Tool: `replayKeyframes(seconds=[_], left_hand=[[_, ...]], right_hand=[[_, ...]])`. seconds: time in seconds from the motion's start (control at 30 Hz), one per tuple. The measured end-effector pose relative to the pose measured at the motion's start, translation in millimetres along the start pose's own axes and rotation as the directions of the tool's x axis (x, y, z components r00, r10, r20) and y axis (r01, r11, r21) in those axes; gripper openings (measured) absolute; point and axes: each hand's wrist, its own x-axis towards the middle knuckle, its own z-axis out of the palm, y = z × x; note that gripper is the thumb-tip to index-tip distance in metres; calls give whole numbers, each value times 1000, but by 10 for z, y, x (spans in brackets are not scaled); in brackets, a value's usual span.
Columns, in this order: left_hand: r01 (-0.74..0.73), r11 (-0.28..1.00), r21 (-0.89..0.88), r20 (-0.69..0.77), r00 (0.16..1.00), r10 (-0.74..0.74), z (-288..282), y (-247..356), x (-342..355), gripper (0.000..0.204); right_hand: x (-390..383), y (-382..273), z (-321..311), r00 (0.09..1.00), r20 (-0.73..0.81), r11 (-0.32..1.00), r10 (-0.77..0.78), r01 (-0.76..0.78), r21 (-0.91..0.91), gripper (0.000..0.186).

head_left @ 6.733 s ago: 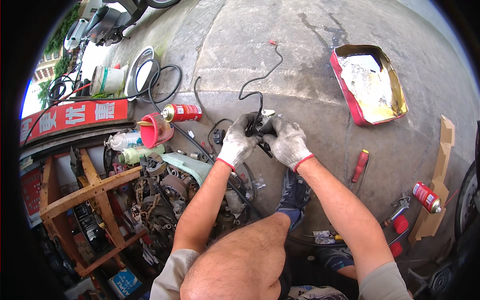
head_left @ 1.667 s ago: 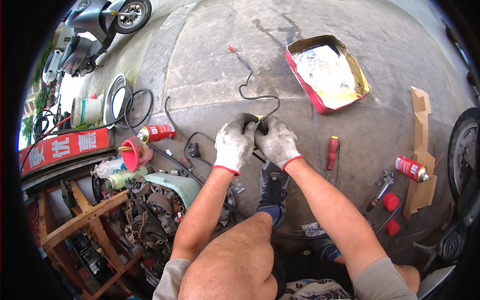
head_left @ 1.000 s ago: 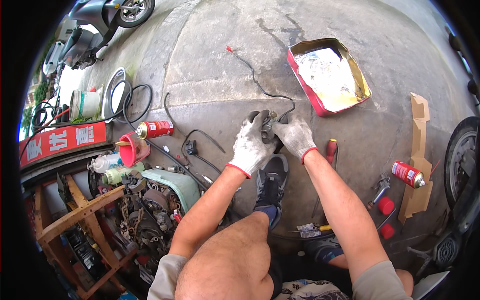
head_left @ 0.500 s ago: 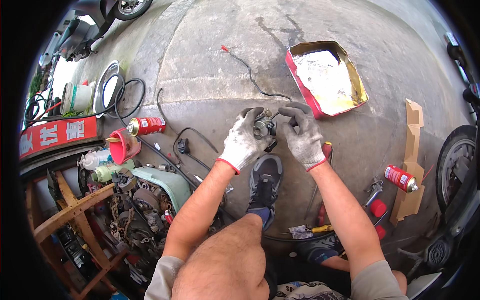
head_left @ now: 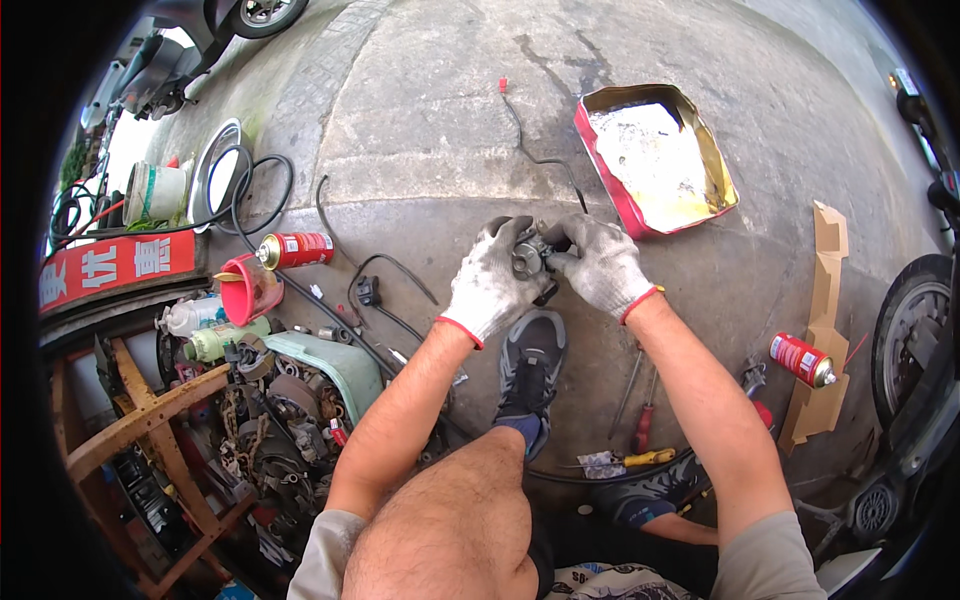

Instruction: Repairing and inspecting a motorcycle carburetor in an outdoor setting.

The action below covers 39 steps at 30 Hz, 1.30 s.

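Both hands wear white knitted gloves with red cuffs and dark-stained fingers. My left hand [head_left: 494, 278] is closed around a small metal carburetor [head_left: 527, 258], its round opening facing up. From the other side my right hand [head_left: 602, 268] has its fingers curled in against the carburetor's right side, gripping it. A thin black cable [head_left: 540, 160] with a red plug [head_left: 503, 86] runs from the right fingers out across the concrete. Its near end is hidden by the glove. My grey shoe [head_left: 532, 365] stands just below the hands.
A red-rimmed cut tin tray [head_left: 612, 190] lies ahead right. Spray cans [head_left: 303, 249] [head_left: 803, 359] lie on either side. Screwdrivers [head_left: 645, 425] [head_left: 648, 457] and cardboard [head_left: 828, 300] are at right. A pink pitcher [head_left: 262, 290], a pale green tub [head_left: 330, 365] and greasy parts crowd the left.
My right hand has moved in and down, its fingers closing against the carburetor. The cable's red plug has swung to the right and slightly away. My left hand has barely moved.
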Motion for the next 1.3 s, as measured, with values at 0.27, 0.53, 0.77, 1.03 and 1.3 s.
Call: replayKeyframes(seconds=[0.27,0.53,0.77,1.03,1.3], left_hand=[[2,1000,18,-39,999,-1,40,29,-25,75],[-14,998,67,-58,998,18,79,81,-64,73],[-21,997,80,-72,997,27,141,113,-68,73],[62,998,10,-74,995,-62,103,58,-86,85],[139,913,-384,198,978,-66,-323,-405,59,44]], right_hand=[[134,-113,-139,920,301,968,250,-236,-82,50],[118,-104,-121,883,359,944,303,-330,13,48],[102,-32,71,887,245,903,391,-422,86,50],[175,-195,-42,895,319,948,311,-314,-45,42],[232,-114,169,957,100,957,274,-281,65,39]])
